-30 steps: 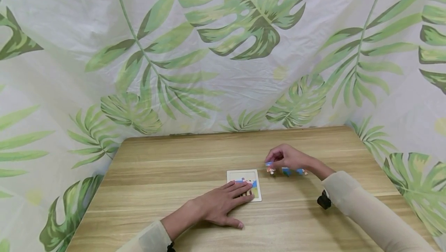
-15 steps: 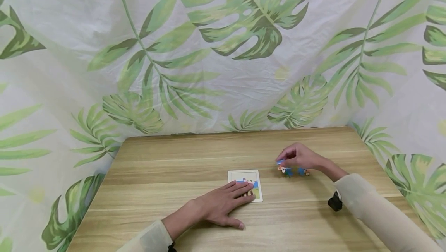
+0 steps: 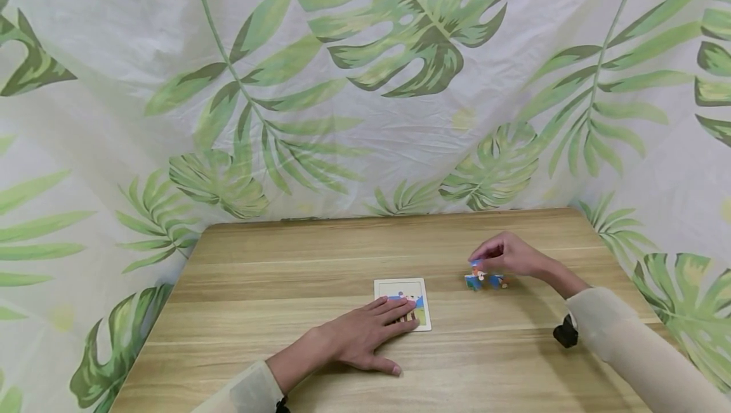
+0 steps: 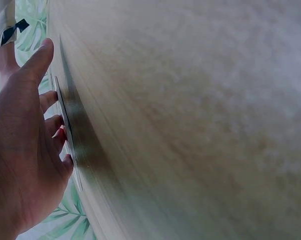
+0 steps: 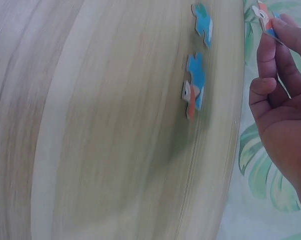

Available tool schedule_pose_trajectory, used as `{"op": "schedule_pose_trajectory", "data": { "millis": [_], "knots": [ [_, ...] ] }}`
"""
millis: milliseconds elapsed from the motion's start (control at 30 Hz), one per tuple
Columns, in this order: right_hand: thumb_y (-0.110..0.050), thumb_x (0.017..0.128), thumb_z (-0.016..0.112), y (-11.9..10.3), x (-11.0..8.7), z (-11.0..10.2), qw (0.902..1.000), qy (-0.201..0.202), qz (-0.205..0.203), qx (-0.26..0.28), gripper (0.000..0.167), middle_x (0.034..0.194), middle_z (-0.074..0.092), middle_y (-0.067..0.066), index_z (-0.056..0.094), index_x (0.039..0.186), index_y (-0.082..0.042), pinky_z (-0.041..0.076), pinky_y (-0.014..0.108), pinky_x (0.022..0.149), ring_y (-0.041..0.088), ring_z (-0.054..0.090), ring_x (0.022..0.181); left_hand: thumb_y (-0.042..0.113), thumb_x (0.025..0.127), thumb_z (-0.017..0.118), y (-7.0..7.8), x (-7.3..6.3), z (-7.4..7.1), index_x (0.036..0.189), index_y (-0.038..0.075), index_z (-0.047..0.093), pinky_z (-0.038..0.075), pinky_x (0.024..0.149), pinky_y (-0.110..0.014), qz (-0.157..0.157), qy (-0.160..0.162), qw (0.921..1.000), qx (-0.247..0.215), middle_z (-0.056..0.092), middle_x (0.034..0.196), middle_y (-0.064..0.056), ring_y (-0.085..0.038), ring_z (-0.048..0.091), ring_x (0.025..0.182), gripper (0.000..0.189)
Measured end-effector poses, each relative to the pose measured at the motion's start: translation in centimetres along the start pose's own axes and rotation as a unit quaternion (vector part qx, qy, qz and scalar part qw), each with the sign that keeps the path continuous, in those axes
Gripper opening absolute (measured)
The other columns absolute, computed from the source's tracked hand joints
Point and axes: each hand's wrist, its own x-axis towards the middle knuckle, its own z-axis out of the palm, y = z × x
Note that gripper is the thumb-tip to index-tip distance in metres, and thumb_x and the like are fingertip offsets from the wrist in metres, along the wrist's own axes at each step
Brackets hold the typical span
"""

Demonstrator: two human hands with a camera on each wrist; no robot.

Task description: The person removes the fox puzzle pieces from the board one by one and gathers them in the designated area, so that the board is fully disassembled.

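Note:
A small jigsaw puzzle piece (image 5: 269,22), blue, orange and white, is pinched between thumb and fingers of my right hand (image 3: 515,255). In the right wrist view it is held up off the table. Two more pieces lie below: a blue and green jigsaw piece (image 5: 203,24) and a blue jigsaw piece with orange and white (image 5: 195,82). My left hand (image 3: 368,332) rests with spread, straight fingers on a white-framed picture board (image 3: 419,286). The fingers cover much of its cartoon picture. From the left wrist view the board (image 4: 65,115) appears edge-on under the fingertips.
The wooden table (image 3: 274,261) has rounded far corners. A leaf-patterned cloth (image 3: 285,83) hangs behind it and down both sides. Dark straps circle both wrists, with a black wrist device (image 3: 565,332) under the right sleeve.
My right hand has moved to the right with the pinched jigsaw piece, from beside the board to over the two lying pieces. My left hand stays on the board.

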Motion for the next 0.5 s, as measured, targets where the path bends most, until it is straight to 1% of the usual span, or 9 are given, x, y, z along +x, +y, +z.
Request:
{"op": "schedule_pose_trajectory", "data": {
  "millis": [100, 167, 300, 400, 500],
  "knots": [
    [-0.007, 0.098, 0.075, 0.2, -0.5, -0.4, 1.0000, 0.001, 0.008, 0.000, 0.021, 0.104, 0.081, 0.015, 0.078, 0.113, 0.007, 0.060, 0.025, 0.076, 0.009, 0.072, 0.082, 0.074, 0.103, 0.041, 0.0, 0.0, 0.0, 0.170, 0.020, 0.026, 0.022, 0.131, -0.047, 0.001, 0.000, 1.0000, 0.001, 0.016, 0.178, -0.008, -0.025, 0.016, 0.164, 0.087],
    [-0.006, 0.098, 0.075, 0.3, -0.9, -0.8, 0.9999, 0.000, 0.013, 0.001, 0.021, 0.104, 0.080, 0.015, 0.078, 0.114, 0.007, 0.059, 0.025, 0.077, 0.008, 0.072, 0.084, 0.074, 0.103, 0.041, 0.0, 0.1, 0.0, 0.170, 0.021, 0.026, 0.022, 0.131, -0.046, 0.001, 0.000, 1.0000, 0.003, 0.016, 0.178, -0.008, -0.026, 0.017, 0.164, 0.087],
    [-0.004, 0.098, 0.075, 0.7, -1.5, -1.5, 0.9999, -0.004, 0.011, -0.004, 0.021, 0.102, 0.080, 0.014, 0.076, 0.114, 0.009, 0.056, 0.023, 0.071, 0.005, 0.066, 0.080, 0.075, 0.103, 0.041, -0.1, 0.1, 0.2, 0.170, 0.021, 0.026, 0.022, 0.131, -0.046, -0.001, 0.001, 1.0000, 0.000, 0.016, 0.178, -0.008, -0.025, 0.017, 0.164, 0.087],
    [-0.004, 0.097, 0.075, 1.1, -1.9, -1.9, 0.9999, -0.005, 0.006, -0.011, 0.019, 0.100, 0.079, 0.012, 0.077, 0.113, 0.008, 0.053, 0.023, 0.066, 0.004, 0.060, 0.077, 0.075, 0.103, 0.040, -0.2, 0.2, 0.4, 0.170, 0.022, 0.025, 0.021, 0.131, -0.046, 0.000, 0.000, 1.0000, -0.006, 0.015, 0.178, -0.007, -0.024, 0.015, 0.164, 0.087],
    [-0.003, 0.097, 0.075, 1.3, -2.4, -2.3, 0.9999, -0.005, 0.010, -0.009, 0.018, 0.100, 0.079, 0.012, 0.077, 0.112, 0.006, 0.054, 0.024, 0.067, 0.005, 0.062, 0.078, 0.075, 0.103, 0.040, -0.3, 0.2, 0.5, 0.170, 0.022, 0.025, 0.021, 0.132, -0.047, 0.000, 0.000, 1.0000, -0.007, 0.014, 0.178, -0.007, -0.024, 0.014, 0.164, 0.087]
  ]
}}
